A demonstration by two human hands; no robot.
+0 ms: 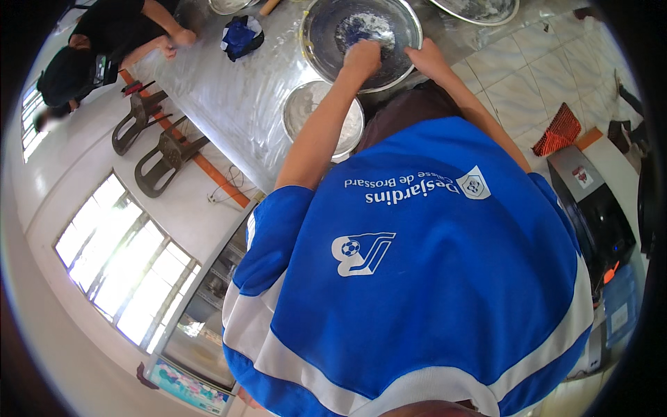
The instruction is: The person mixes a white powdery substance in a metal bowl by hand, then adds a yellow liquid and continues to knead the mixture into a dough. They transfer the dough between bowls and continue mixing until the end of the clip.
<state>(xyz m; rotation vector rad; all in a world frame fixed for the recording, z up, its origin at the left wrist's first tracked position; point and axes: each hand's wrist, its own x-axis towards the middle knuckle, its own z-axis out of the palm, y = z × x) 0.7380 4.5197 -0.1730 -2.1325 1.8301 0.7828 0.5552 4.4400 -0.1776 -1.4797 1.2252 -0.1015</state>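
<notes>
A large metal bowl [323, 65] with white powder [372, 28] inside stands before me at the table's near edge. My left hand [363, 58] reaches into it with curled fingers; the fingertips are hidden, so whether they hold anything cannot be told. On the right side, my right hand [426, 57] grips the bowl's rim. A smaller round metal pan [350, 124] holding whitish powder sits just below the bowl, partly behind my left forearm. A bundled blue, black and white cloth [241, 39] lies left of the bowl.
The table [229, 104] has a shiny plastic cover. Another metal bowl [484, 13] is at the upper right, and part of one [229, 5] at the top, near a wooden stick [269, 6]. A person in black [125, 31] is at the upper left. Brown plastic chairs [169, 156] stand beyond the table's left edge.
</notes>
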